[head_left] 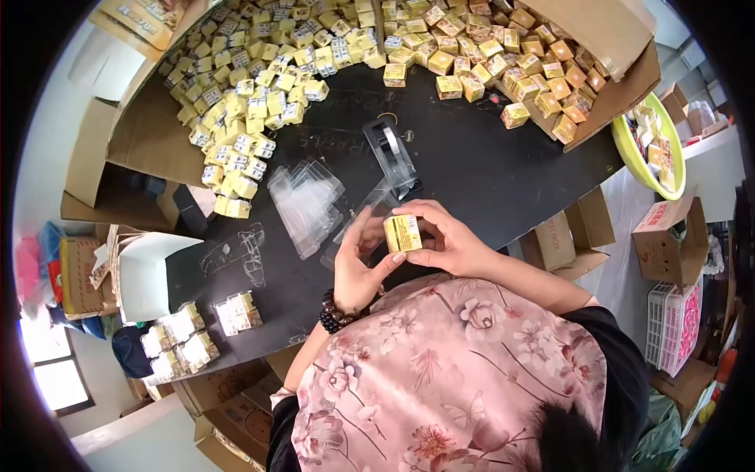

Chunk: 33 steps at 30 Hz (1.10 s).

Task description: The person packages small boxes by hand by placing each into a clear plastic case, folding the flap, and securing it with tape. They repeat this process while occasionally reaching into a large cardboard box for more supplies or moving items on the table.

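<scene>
A small yellow printed box (403,234) is held up between my two hands, close to the front of the black table. My right hand (445,238) grips it from the right, thumb below and fingers over the top edge. On the left side my left hand (360,258), with a dark bead bracelet at the wrist, curls around it and its thumb presses near the lower corner. Just beyond the hands lies a fanned pile of clear plastic sleeves (303,200). Behind the box stands a black tape dispenser (389,153).
Heaps of small yellow boxes (267,86) and orange-yellow boxes (487,51) cover the table's far side, partly inside cardboard cartons. Wrapped packs (181,342) sit at the near left beside a white open box (144,275). A yellow-green basin (653,145) stands at right.
</scene>
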Available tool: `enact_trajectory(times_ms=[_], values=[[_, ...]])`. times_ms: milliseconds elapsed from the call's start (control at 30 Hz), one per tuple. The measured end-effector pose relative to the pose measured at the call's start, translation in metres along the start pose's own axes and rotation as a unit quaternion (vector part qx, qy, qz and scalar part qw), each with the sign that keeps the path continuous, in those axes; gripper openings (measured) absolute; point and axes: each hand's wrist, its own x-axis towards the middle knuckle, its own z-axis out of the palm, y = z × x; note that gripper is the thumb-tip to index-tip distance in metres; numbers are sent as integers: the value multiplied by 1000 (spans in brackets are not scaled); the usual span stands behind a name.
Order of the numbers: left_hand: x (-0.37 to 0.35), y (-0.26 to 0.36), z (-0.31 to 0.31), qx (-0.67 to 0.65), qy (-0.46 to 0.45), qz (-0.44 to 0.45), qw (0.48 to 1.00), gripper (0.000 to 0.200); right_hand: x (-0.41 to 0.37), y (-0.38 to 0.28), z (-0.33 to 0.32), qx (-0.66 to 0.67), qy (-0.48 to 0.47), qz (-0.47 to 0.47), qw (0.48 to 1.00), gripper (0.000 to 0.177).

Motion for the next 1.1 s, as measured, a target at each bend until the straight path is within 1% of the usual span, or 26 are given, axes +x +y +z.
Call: enact_trajectory(times_ms=[67,100,133,200,233,300,333,367,400,433,467,500,567,633,667,700,733,867,900,967,1000,1067,1100], values=[[-5,3,-5,48,38,-16,998,79,4,2,6,131,7,48,990,61],[-10,7,-3,54,56,-18,997,77,7,-4,4,174,-8,47,984,63],[-13,7,-6,55,59,-17,997,77,10,-8,4,175,-11,47,983,63],[-18,1,-12,-2,53,-8,999,76,12,-17,5,108,-14,19,994,63],[-19,-3,-15,-3,55,-7,998,76,12,-22,10,19,14,-8,1000,60],[-21,-7,-19,-37,49,34,998,76,12,-25,18,-110,12,-3,994,57],[-21,-4,-19,-37,51,35,997,76,10,-22,23,-97,-8,-11,995,54],[-21,2,-16,1,67,29,997,76,11,-18,24,-97,-10,-12,995,54],[-21,6,-14,39,82,23,996,76,12,-12,25,-17,-41,4,999,53],[-21,6,-14,43,84,25,995,77,13,-8,25,62,-71,19,995,51],[-21,4,-15,43,84,26,995,77,14,-7,24,98,-76,32,992,45],[-21,0,-17,24,80,33,996,74,14,-8,24,96,-76,32,992,45],[-23,-4,-19,4,74,39,996,72,13,-10,25,28,47,-32,998,40],[-26,-5,-20,-10,84,42,995,64,23,-14,20,108,139,-84,981,38],[-28,-2,-17,-6,94,45,994,53,25,-12,15,107,141,-84,981,38],[-29,-2,-18,-6,93,46,995,53,26,-8,9,46,114,-60,991,39],[-29,-4,-20,0,89,59,994,49,26,-7,6,-15,87,-35,995,40],[-31,-7,-16,32,91,78,992,37,21,-16,8,-85,32,-12,996,42],[-31,-7,-17,32,90,77,992,37,22,-13,8,-84,33,-11,996,42],[-30,-3,-21,128,75,70,986,31,25,-6,8,59,47,-17,997,43],[-30,1,-22,128,75,71,986,31,25,-4,10,59,47,-17,997,43],[-28,11,-22,218,80,108,967,24,23,-2,17,76,78,-53,993,43],[-28,10,-21,218,82,108,967,24,23,1,19,76,77,-53,993,43]])
